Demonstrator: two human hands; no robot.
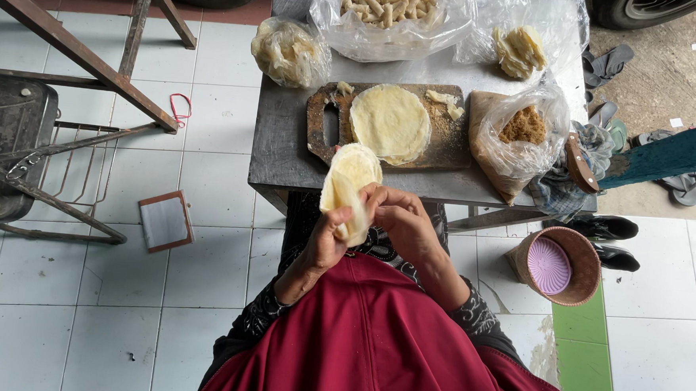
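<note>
- Left hand [326, 242]: at centre frame, just below the table edge. Fingers are curled closed around the lower part of a thin pale yellow wrapper sheet [348, 188], gripping it from the left.
- Right hand [402, 222]: immediately right of the left hand. Fingertips are bent inward and pinch the right edge of the same wrapper sheet; the hand is closed on it, not spread.
- Wrapper sheet: held upright between both hands, partly folded along its length; its rounded top overlaps the near edge of the grey table [287, 149].
- Wooden board [324, 123]: lies on the table in upper centre frame, with a handle slot at its left end. A stack of round pale sheets [390, 122] rests on it.
- Clear bag of brown filling [522, 129]: stands open just right of the board.
- Large clear bag of rolled sticks [386, 7]: at the top centre edge of the frame.
- Small tied bag [290, 51]: upper left of the board, on the table corner.
- Woven basket [555, 266]: on the tiled floor at right centre, holding a purple lid.
- Metal frame rack [41, 148]: occupies the left side of the frame.
</note>
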